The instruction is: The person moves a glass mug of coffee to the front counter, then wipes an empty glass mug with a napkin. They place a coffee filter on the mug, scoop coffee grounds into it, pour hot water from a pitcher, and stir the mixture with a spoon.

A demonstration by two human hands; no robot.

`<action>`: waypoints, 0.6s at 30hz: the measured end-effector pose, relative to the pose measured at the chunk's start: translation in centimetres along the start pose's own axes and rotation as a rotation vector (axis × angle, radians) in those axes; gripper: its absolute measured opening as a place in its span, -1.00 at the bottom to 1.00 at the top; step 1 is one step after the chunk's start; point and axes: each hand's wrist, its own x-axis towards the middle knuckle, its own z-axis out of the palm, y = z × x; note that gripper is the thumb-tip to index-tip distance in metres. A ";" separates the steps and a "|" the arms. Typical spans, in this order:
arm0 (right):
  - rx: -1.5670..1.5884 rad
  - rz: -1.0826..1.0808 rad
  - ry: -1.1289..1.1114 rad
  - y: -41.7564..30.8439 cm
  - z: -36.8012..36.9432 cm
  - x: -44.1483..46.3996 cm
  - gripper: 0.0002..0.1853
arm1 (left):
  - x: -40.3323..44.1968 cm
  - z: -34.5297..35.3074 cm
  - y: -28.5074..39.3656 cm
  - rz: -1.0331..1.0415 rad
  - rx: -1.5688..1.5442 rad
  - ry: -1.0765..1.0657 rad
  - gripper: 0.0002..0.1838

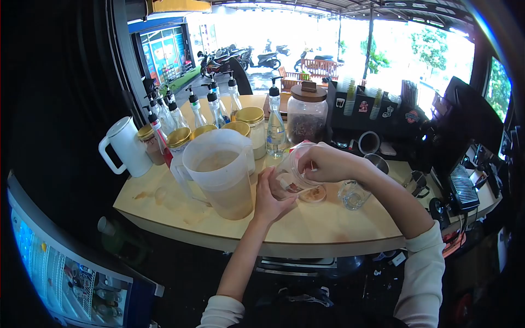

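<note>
Hands: left hand [269, 195] closed around the lower side of a clear container [285, 177], tilted over the counter [306, 227]. Right hand [328, 163] at its mouth, fingers bent inward; cannot tell whether they grip anything. Container sits mid-counter, just right of the translucent pitcher [217, 183], which holds cloudy brownish liquid.

Labels: some red shows near the container's upper rim; no wording legible. Clear pump bottle [275, 128] bears a small bluish marking, too small to read. Black cup organizer [372, 117], far right, carries a white cup-shaped sticker [340, 103], a red sticker [363, 106] and a round red-and-blue sticker [412, 116]; lettering unresolved. Storefront signage [165, 53] outdoors, far left: not readable.

Surroundings: small round dish [313, 194] with brown matter, just beside the container; drinking glass [353, 195] to the right, below the right forearm. Pitcher blocks part of the gold-lidded jars [251, 116] behind it. White kettle [127, 147] at left. Wooden-lidded jar [307, 117], dark contents, behind the hands.
</note>
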 end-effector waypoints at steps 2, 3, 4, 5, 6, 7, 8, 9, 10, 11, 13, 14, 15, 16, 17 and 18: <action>0.046 0.054 0.014 -0.2 -0.9 -0.3 -0.80 | 0.0 0.0 -0.1 0.017 0.014 0.009 0.06; 0.044 0.055 0.018 -0.2 -1.3 -0.5 -0.80 | 0.0 -0.1 -0.1 0.028 0.028 0.019 0.06; 0.035 0.030 0.034 -0.2 -1.8 -0.7 -0.78 | 0.0 0.0 -0.2 0.032 0.026 0.017 0.06; 0.026 0.007 0.050 -0.2 -2.3 -0.9 -0.75 | -0.1 0.0 -0.2 -0.004 0.006 0.029 0.04; 0.051 0.014 0.061 -0.2 -2.7 -1.1 -0.73 | -0.2 0.0 -0.2 -0.040 -0.015 0.041 0.03; 0.049 0.017 0.064 -0.2 -2.9 -1.4 -0.73 | -0.2 0.0 -0.3 -0.037 -0.018 0.039 0.03; 0.079 0.028 0.100 -0.1 -3.0 -1.6 -0.74 | -0.2 0.1 -0.4 -0.056 -0.033 0.037 0.02; 0.109 0.038 0.137 -0.1 -3.2 -1.8 -0.75 | -0.2 0.1 -0.4 -0.075 -0.049 0.035 0.02; 0.106 0.040 0.140 -0.2 -3.4 -2.0 -0.75 | -0.3 0.1 -0.5 -0.070 -0.051 0.033 0.02; 0.097 0.074 0.144 -0.3 -3.7 -2.3 -0.76 | -0.3 0.0 -0.3 -0.090 -0.047 0.018 0.02; 0.088 0.108 0.153 -0.3 -3.9 -2.6 -0.76 | -0.4 0.0 -0.2 -0.105 -0.043 0.000 0.03; 0.083 0.100 0.185 -0.1 -3.9 -2.8 -0.76 | -0.4 0.0 -0.3 -0.123 -0.058 -0.012 0.03; 0.078 0.093 0.218 0.1 -3.9 -2.9 -0.77 | -0.5 0.0 -0.3 -0.142 -0.073 -0.024 0.03; 0.078 0.093 0.223 0.3 -3.9 -3.0 -0.77 | -0.5 0.0 -0.4 -0.138 -0.073 -0.027 0.03; 0.100 0.084 0.268 0.5 -3.9 -3.2 -0.78 | -0.6 -0.1 -0.2 -0.131 -0.058 -0.026 0.05; 0.121 0.076 0.314 0.6 -4.0 -3.4 -0.79 | -0.6 0.0 -0.1 -0.124 -0.045 -0.026 0.06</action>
